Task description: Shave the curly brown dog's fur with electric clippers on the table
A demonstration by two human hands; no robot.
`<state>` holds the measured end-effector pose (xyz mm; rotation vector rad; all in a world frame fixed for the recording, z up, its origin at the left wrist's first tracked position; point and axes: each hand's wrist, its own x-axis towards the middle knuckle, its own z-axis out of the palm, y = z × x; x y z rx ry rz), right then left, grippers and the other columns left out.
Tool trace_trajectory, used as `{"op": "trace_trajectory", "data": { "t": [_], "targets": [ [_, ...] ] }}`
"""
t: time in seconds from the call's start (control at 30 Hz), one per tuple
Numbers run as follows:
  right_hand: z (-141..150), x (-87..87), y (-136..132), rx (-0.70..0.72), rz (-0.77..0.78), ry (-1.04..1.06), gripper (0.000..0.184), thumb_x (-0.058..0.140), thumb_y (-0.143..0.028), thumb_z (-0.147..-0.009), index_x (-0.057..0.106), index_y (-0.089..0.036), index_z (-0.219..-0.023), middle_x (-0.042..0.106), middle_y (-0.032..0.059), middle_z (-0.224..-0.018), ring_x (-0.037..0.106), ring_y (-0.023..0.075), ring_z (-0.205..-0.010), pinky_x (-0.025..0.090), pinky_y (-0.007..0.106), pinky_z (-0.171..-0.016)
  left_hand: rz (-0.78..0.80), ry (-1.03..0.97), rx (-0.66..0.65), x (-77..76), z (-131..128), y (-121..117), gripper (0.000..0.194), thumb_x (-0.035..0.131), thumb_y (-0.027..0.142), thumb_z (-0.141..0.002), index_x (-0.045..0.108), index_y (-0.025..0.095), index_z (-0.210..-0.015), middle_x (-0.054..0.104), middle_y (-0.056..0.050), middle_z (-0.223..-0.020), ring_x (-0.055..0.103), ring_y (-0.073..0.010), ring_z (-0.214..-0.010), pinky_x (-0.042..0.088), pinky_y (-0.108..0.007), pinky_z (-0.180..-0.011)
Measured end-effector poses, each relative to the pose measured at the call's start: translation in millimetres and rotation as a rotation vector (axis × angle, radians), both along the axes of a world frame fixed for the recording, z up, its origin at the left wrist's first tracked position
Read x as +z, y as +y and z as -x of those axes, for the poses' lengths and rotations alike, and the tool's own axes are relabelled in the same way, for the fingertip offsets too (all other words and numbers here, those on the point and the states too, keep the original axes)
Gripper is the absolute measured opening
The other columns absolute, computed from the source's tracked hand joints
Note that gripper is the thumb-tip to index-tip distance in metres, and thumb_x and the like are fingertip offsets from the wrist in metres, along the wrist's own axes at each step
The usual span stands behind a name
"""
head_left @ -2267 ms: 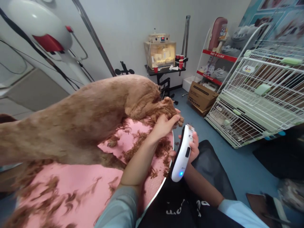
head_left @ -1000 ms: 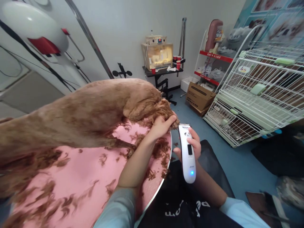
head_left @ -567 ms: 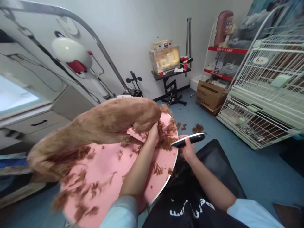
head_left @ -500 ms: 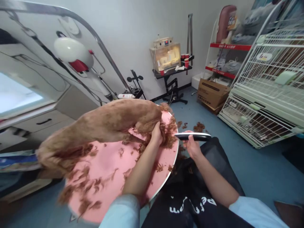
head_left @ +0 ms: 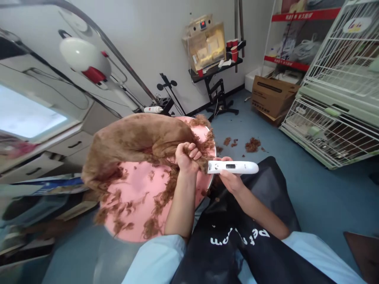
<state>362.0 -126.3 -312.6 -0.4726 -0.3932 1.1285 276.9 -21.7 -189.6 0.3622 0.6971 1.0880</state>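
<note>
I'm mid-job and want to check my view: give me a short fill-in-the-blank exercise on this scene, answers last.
1. The slim white plastic clipper is in the person's ____ hand.
2. The left hand grips the short-coated brown ____ by a limb.
3. The round table, strewn with loose hair, has a ____ top.
4. The brown cardboard box stands on the ____ floor.

Missing words: right; dog; pink; blue.

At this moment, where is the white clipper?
In the head view, the clipper is right of centre, in the right hand, its blade end beside the dog's leg.
</note>
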Motion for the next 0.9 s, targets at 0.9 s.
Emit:
{"op": "trace_trajectory", "data": {
  "t": [0.9],
  "targets": [
    [19,-19.4,11,0.274,0.107,0.376,0.026,0.079,-0.025,-0.069,0.064,-0.024,-0.09,0.077,-0.0025,-0.085,0.059,0.0113,-0.056,0.055,0.025,-0.055,-0.112,-0.055,0.032,-25.2,21,-16,0.032,0.051,0.018,-0.079,0.024,0.02,-0.063,0.027,0.01,-0.051,0.017,0.0005,-0.03,0.016,-0.012,-0.032]
  ]
}}
